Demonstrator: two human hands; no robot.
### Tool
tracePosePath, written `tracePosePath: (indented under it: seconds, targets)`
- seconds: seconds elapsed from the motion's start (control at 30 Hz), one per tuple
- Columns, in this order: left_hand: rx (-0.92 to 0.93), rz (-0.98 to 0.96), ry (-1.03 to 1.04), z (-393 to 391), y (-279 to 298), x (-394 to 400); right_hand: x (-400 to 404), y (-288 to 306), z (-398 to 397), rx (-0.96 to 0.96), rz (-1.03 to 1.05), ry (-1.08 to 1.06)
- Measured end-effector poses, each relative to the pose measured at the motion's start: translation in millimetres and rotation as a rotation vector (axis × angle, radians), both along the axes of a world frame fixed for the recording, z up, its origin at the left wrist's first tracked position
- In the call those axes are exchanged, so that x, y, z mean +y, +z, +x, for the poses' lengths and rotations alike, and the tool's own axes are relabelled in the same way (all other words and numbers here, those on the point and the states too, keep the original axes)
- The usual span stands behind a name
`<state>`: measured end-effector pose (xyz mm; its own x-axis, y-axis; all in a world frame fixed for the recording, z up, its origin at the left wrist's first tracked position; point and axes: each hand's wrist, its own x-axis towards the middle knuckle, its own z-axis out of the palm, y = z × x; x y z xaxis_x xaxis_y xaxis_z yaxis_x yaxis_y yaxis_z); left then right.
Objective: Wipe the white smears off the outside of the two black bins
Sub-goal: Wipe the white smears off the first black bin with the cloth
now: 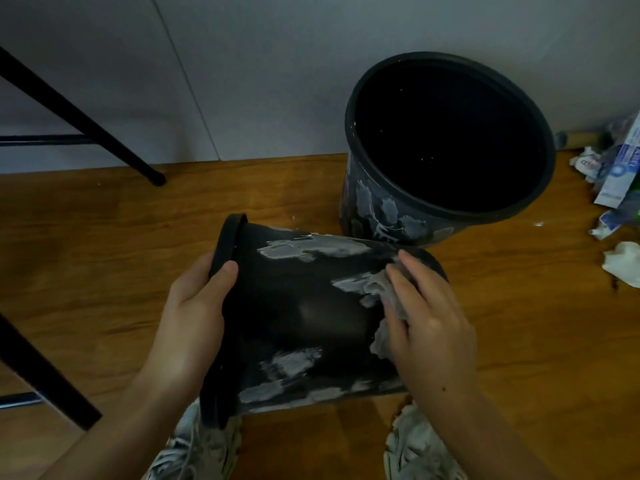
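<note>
Lying on its side across the lower middle of the frame, the round black plastic bin (304, 317) has its thick rim at the left and its closed base at the right, above two pale laced shoes (415, 448) at the bottom edge. White smears (311, 251) streak its upper edge, its right flank and its lower edge, while the middle of its wall shows bare black.

The left hand (194, 306) grips the rim, thumb over the outer lip and fingers curled behind it. The right hand (426, 317) lies over the base end with its fingers nearly straight, pressing a crumpled grey-white wipe (381, 296) against the smeared wall; whether the thumb pinches the wipe cannot be told.

Just beyond, in the upper right, a second round black plastic bin (446, 133) stands upright against the grey wall (242, 64), its mouth open to the camera and white smears patching its near side. The two bins look close to touching, though contact cannot be told.

Brown wooden flooring (104, 237) spreads open to the left of both bins, up to the black metal furniture legs (86, 119) crossing the upper left and lower left corners. At the right edge, crumpled white tissues (620, 265) and a blue-and-white packet (623, 161) lie scattered on the floor, apart from the bins.
</note>
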<state>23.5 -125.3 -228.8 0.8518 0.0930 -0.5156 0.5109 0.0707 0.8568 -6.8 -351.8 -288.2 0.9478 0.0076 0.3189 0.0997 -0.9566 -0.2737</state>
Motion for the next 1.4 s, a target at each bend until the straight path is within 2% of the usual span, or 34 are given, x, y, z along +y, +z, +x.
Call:
tracePosePath:
  seconds: [0.2,0.4,0.47,0.57,0.63,0.7,0.83,0.9,1.07,1.13,1.3,1.33,1.4]
  targets:
    - [0.046,0.153,-0.026,13.9,0.8,-0.8,25.1,8.0,10.5,-0.042,0.032,0.088]
    - [-0.064,0.285,-0.045,20.9,0.4,-5.0,64.3,15.3,11.1,-0.037,0.047,0.376]
    - [-0.090,0.300,-0.046,19.3,0.3,-3.8,49.2,10.7,6.3,-0.044,0.069,0.299]
    - [-0.122,0.314,-0.036,14.8,-1.2,-1.7,15.0,5.3,3.7,-0.023,0.056,0.047]
    - [-0.133,0.307,-0.012,11.8,-1.2,-2.6,9.6,6.2,6.9,-0.018,0.029,-0.016]
    - [-0.134,0.308,0.006,9.6,-1.0,-4.1,26.0,10.0,10.9,-0.028,0.032,0.045]
    - [-0.094,0.256,0.040,9.9,-1.3,-2.8,57.2,11.3,0.7,-0.022,0.065,0.299]
    - [-0.083,0.255,0.037,11.4,-2.2,-1.7,41.3,7.6,-4.7,-0.043,0.076,0.273]
    - [-0.162,0.308,-0.004,11.9,-2.2,-0.4,6.0,1.3,-3.3,-0.026,0.067,0.020]
    - [-0.166,0.326,0.010,12.1,-2.5,4.0,20.4,4.5,2.2,-0.039,0.075,0.070]
    - [-0.176,0.348,0.072,11.5,-3.4,13.3,59.5,13.2,10.7,-0.020,0.079,0.375]
    - [-0.181,0.354,0.066,11.5,-4.1,13.7,57.6,11.6,9.5,-0.015,0.083,0.388]
    - [-0.210,0.377,0.029,12.8,-4.9,13.4,41.3,6.3,5.3,-0.015,0.112,0.285]
